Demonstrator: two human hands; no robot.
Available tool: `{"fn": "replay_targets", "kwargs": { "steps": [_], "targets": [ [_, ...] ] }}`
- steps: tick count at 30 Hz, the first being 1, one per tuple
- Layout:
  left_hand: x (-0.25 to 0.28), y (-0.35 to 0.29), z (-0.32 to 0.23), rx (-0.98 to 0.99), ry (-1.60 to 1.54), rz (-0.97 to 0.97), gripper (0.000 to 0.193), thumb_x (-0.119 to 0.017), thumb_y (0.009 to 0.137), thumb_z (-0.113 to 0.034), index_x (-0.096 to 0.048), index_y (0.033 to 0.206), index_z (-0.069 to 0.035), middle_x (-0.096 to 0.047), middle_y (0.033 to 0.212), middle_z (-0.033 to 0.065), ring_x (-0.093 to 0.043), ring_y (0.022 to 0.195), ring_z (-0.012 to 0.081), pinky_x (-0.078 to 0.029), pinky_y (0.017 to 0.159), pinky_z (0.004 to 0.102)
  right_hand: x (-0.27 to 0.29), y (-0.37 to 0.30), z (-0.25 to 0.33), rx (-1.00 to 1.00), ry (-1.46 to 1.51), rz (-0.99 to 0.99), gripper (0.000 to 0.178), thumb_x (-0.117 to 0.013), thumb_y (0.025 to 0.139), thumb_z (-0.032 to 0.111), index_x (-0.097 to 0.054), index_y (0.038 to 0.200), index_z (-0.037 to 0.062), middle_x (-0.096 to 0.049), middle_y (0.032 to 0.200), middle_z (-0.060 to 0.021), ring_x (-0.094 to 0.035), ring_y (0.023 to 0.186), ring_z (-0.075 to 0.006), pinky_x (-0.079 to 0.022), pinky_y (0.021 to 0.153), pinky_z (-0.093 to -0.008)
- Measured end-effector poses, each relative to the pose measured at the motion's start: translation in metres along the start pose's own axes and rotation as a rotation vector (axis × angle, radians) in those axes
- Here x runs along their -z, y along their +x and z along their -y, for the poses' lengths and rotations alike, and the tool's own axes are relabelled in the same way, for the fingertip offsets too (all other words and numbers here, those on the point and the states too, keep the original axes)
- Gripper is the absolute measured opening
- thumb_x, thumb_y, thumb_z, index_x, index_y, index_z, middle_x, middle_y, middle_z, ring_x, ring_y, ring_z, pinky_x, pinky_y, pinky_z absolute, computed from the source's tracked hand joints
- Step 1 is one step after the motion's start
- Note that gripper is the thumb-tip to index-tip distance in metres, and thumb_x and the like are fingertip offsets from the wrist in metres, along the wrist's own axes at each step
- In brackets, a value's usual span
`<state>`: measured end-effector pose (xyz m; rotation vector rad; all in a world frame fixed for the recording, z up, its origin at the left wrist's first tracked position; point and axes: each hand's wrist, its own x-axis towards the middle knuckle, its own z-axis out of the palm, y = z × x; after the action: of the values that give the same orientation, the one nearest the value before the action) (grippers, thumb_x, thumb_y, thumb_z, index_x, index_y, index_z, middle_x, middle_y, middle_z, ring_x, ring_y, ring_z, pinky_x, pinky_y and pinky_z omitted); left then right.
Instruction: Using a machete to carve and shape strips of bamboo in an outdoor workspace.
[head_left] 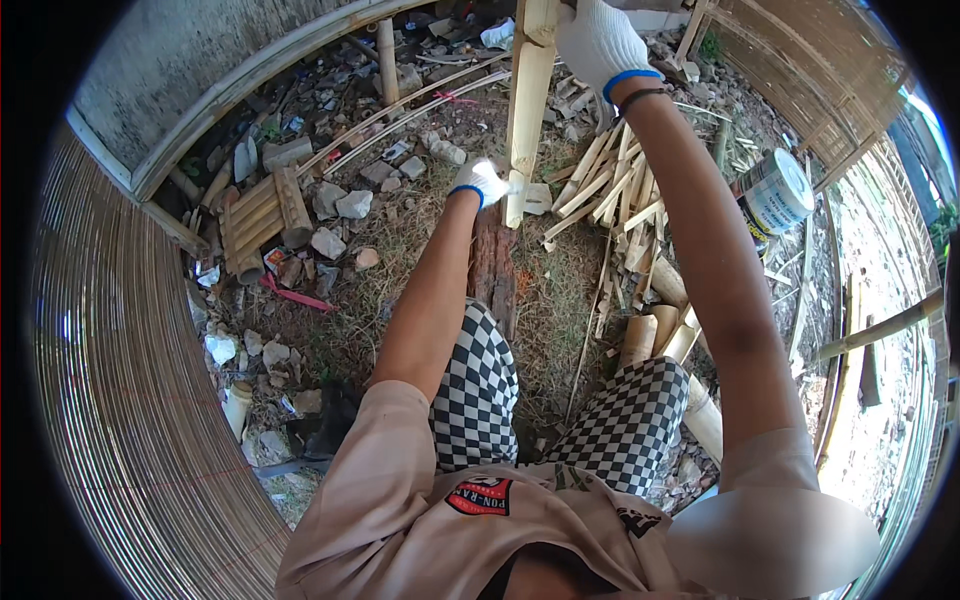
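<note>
A pale split bamboo stave (527, 100) stands nearly upright in front of me, its foot on a dark wooden block (493, 270). My left hand (482, 181), in a white glove with a blue cuff, grips the stave near its lower end. My right hand (600, 42), gloved the same way, is raised at the stave's upper part, closed near the top edge of the view. What it holds is hidden. My checkered shorts and tan shirt fill the lower middle.
Several split bamboo pieces (610, 190) lie in a heap right of the block, with short bamboo tubes (660, 335) nearer me. A paint can (775, 195) lies at right. Stones, rubble and a small bamboo bundle (262, 215) are at left. Woven bamboo mats (110, 380) curve around both sides.
</note>
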<state>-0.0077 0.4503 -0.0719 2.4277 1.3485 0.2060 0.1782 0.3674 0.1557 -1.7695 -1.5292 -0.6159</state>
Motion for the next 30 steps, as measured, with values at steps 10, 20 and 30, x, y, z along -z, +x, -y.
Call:
{"fn": "replay_targets", "kwargs": {
  "steps": [10,20,30],
  "targets": [
    [-0.051,0.007,-0.043,-0.209,-0.652,-0.183,0.054,-0.073,0.091,-0.044,-0.067,0.128,-0.006,-0.073,0.113,0.0214,-0.072,0.102,0.0332,-0.055,0.086,0.0426,0.088,-0.066,0.004,-0.009,0.117,0.217,0.037,-0.053,0.102,0.033,-0.064,0.112,-0.0002,-0.07,0.09,-0.0279,-0.069,0.087,-0.0452,-0.054,0.077,-0.0509],
    [0.239,-0.05,-0.187,-0.735,-0.457,-1.17,0.029,-0.07,0.091,-0.029,-0.073,0.092,0.0,-0.067,0.072,0.0236,-0.07,0.071,0.0376,-0.051,0.06,0.0447,0.161,-0.024,0.015,0.343,-0.123,-0.28,0.036,-0.051,0.104,0.035,-0.067,0.101,0.0028,-0.061,0.066,-0.0115,-0.055,0.053,-0.0275,-0.049,0.053,-0.0386],
    [-0.087,-0.063,0.02,0.044,-0.352,-0.393,0.099,-0.091,0.064,-0.052,-0.056,0.135,0.008,-0.063,0.129,0.0311,-0.064,0.119,0.0394,-0.051,0.101,0.0461,0.05,-0.099,-0.041,-0.152,0.079,0.204,0.033,-0.054,0.101,0.031,-0.06,0.111,0.0,-0.068,0.09,-0.0301,-0.067,0.09,-0.0488,-0.053,0.077,-0.0543]
  ]
}}
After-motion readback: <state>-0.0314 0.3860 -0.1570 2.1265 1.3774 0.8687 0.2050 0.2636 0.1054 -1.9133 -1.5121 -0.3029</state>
